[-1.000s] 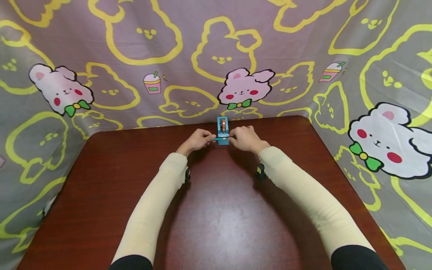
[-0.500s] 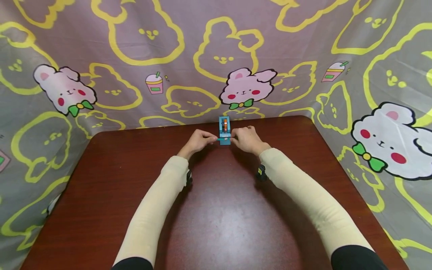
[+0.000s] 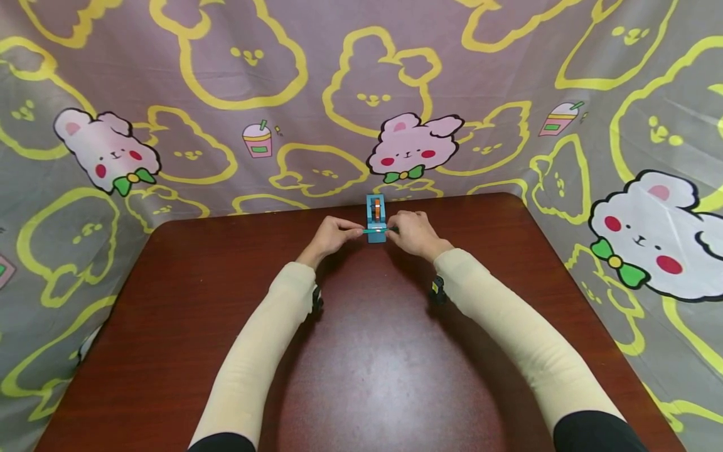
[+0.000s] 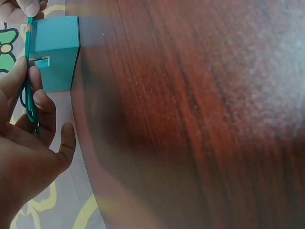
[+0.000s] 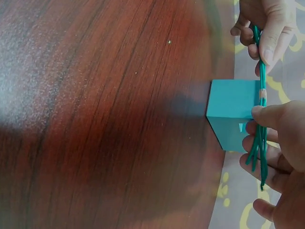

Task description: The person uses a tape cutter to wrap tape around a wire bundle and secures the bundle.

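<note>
Both hands hold a thin bundle of green cord (image 3: 370, 231) stretched sideways between them, in front of a blue-teal tape dispenser (image 3: 376, 238) with an orange roll (image 3: 377, 207) in it. My left hand (image 3: 334, 236) pinches one end between thumb and fingers, where the left wrist view shows the cord (image 4: 29, 100) folded in a loop. The right hand (image 3: 413, 232) pinches the other side, and several loose ends (image 5: 256, 157) hang past its fingers. A tan band (image 5: 262, 94) wraps the bundle between the hands, close over the dispenser (image 5: 233, 98).
The dispenser stands near the back edge of a dark red-brown wooden table (image 3: 361, 351). A cartoon-print curtain (image 3: 316, 75) rises right behind that edge and along both sides.
Both hands stay at the dispenser and keep their pinch on the cord. The bundle sits slightly farther back, and a bit more of its right end shows. The head view has shifted slightly.
</note>
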{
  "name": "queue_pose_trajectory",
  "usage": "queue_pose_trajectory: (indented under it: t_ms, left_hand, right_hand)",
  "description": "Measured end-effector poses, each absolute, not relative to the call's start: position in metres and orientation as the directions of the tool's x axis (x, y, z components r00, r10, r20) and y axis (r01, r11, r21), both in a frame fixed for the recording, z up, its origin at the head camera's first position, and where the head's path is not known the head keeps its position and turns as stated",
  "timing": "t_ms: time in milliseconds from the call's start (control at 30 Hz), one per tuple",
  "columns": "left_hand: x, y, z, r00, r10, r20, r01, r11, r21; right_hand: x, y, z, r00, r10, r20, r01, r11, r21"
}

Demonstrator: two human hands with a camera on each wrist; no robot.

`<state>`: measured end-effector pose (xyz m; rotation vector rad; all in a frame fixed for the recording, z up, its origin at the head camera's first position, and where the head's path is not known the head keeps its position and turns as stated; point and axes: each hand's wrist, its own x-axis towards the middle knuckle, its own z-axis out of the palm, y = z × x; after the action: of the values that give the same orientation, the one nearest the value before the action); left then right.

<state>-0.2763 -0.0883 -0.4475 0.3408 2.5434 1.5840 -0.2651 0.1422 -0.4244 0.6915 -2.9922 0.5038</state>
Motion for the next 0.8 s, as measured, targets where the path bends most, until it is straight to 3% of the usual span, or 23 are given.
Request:
queue_pose_trajectory:
  t_ms: [300,800]
  left_hand:
    - [-0.276,-0.087,-0.442,-0.964,0.266,0.008,0.147,0.508,0.849]
    - [-0.286,-0.056,-0.425,-0.974,0.189,-0.127,0.076,0.794,0.603]
  right_hand:
    - [-0.268,0.142,-0.428,-0.892,-0.44,0.106,-0.45,0.839,-0.305]
    - [-0.269,0.143,-0.435,-0.891,-0.433,0.135,-0.453,0.839,-0.301]
